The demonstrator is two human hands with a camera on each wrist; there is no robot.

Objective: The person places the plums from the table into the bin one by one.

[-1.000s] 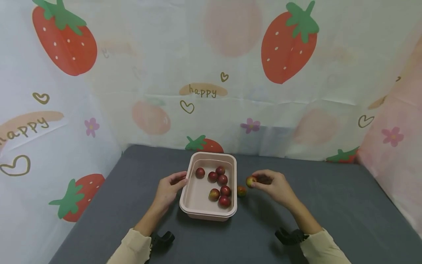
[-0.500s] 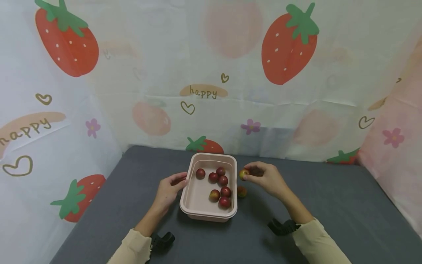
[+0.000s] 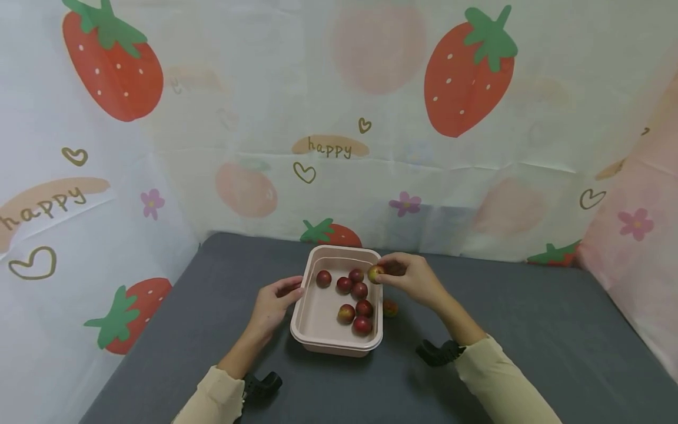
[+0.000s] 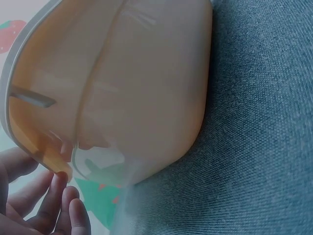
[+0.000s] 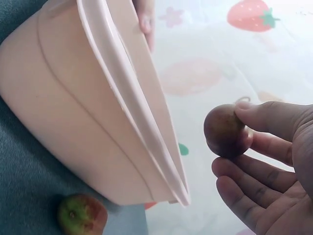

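A pale pink plastic box [image 3: 336, 343] stands on the grey cloth, several plums [image 3: 346, 314] lying inside it, mostly dark red. My left hand [image 3: 269, 306] holds the box's left rim between thumb and fingers; in the left wrist view its fingertips [image 4: 59, 177] are right at the rim's corner. At the right rim, my right hand [image 3: 415, 280] pinches a yellow-green and reddish plum [image 3: 375, 273], which overlaps the box's edge from above. In the right wrist view the thumb and fingers grip this plum [image 5: 225, 129] beside the rim.
One more plum, green and red [image 3: 390, 308], lies on the cloth close against the box's right wall. The grey tabletop [image 3: 529, 330] ends at a strawberry-printed curtain [image 3: 318, 76] at the back and sides. Black wrist straps [image 3: 439, 352] sit on both forearms.
My right hand has carried its plum leftward and slightly up, from beside the box to over its right rim. The left hand stays at the left rim.
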